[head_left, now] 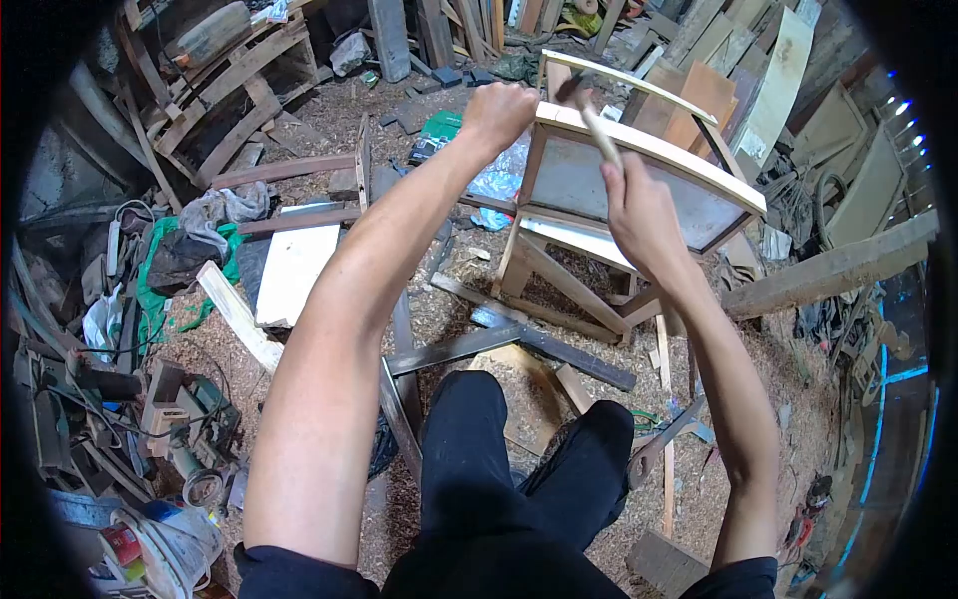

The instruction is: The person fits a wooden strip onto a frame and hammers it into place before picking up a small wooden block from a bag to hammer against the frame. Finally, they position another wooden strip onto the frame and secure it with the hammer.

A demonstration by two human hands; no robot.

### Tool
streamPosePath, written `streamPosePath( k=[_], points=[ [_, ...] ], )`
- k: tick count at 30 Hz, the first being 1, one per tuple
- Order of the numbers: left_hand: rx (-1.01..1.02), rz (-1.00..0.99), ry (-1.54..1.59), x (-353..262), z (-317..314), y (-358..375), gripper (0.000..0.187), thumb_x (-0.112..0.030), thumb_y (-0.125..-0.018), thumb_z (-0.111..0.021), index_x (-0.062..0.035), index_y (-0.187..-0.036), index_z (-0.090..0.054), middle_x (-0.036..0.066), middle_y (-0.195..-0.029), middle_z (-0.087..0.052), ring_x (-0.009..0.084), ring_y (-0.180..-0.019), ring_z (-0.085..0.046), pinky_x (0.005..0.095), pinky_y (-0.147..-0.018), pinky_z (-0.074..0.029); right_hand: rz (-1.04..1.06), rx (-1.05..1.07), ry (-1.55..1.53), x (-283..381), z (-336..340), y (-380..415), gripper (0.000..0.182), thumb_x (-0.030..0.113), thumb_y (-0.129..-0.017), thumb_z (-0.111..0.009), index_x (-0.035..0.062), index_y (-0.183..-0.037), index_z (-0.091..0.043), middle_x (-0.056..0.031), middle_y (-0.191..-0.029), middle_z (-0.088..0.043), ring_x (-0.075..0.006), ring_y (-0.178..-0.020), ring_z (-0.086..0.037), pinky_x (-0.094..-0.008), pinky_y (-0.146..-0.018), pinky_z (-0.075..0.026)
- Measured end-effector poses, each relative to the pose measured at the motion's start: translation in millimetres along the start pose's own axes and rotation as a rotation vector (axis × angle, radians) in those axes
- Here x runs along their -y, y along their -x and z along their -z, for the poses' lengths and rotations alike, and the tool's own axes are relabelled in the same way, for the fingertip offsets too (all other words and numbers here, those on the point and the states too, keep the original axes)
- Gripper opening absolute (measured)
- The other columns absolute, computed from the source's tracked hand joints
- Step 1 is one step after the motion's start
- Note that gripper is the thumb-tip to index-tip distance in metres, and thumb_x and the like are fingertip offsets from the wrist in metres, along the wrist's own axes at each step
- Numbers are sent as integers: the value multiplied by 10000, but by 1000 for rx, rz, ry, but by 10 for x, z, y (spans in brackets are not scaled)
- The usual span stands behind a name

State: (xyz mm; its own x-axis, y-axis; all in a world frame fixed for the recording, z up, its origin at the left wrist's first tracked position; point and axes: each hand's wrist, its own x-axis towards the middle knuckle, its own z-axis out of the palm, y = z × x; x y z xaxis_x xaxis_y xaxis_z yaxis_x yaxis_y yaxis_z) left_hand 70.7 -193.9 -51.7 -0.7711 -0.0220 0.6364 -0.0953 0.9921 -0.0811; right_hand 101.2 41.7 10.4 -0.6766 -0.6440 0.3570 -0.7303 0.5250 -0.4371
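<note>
My right hand [641, 212] is closed round the handle of a hammer [601, 136]. Its dark head hangs over the left end of a pale curved rail on a wooden frame [654, 153]. At that same left end, my left hand [499, 118] is curled into a grip on the frame's corner, its fingertips hidden on the far side. The frame has a grey panel [599, 190] below the rail and a second thin curved rail behind. It rests upon a wooden stand with slanting legs [569, 285].
Wood shavings cover the floor. Dark wooden bars [459, 349] lie crossed before my knees, with a handsaw [664, 444] to their right. A white board [297, 265] lies at left. Planks [699, 105] lean at the back right, and a thick beam [838, 265] juts in from the right.
</note>
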Motion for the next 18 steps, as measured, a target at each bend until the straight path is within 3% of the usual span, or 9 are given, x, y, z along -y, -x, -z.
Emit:
streamPosePath(
  k=[1,5,8,11,18],
  points=[
    [1,-1,1,-2,17,7,86,-105,-804,-561,-70,-780,-636,160,-750,-673,304,-701,-686,411,-581,-555,-37,77,72,-18,-23,-5,274,235,-983,-435,-32,-968,-491,-311,-646,-559,-516,-659,-556,-557,-581,-408],
    [-15,-11,16,11,-6,13,96,-111,-813,-553,-70,-778,-634,155,-737,-673,303,-695,-686,412,-582,-555,-50,7,-1,137,92,48,313,241,-983,-418,-63,-943,-477,-338,-654,-561,-533,-673,-560,-568,-603,-430],
    [-16,-12,19,-2,2,15,101,-113,-817,-550,-70,-778,-633,151,-729,-673,303,-690,-686,409,-577,-555,-113,75,-24,60,-23,54,316,253,-982,-421,-56,-946,-476,-335,-651,-562,-529,-671,-566,-570,-597,-430],
    [-12,-13,20,-9,30,-10,106,-113,-820,-544,-69,-779,-632,148,-733,-674,303,-691,-686,406,-573,-555,-41,95,87,-69,-46,3,310,250,-979,-429,-54,-939,-473,-333,-647,-562,-517,-659,-577,-565,-604,-438],
    [-24,-10,-2,1,-3,3,110,-114,-824,-542,-70,-779,-633,144,-738,-676,302,-689,-687,401,-559,-555,-151,-13,-6,151,356,-108,365,316,-992,-393,-25,-941,-513,-283,-747,-592,-472,-763,-578,-518,-680,-425]
  ],
)
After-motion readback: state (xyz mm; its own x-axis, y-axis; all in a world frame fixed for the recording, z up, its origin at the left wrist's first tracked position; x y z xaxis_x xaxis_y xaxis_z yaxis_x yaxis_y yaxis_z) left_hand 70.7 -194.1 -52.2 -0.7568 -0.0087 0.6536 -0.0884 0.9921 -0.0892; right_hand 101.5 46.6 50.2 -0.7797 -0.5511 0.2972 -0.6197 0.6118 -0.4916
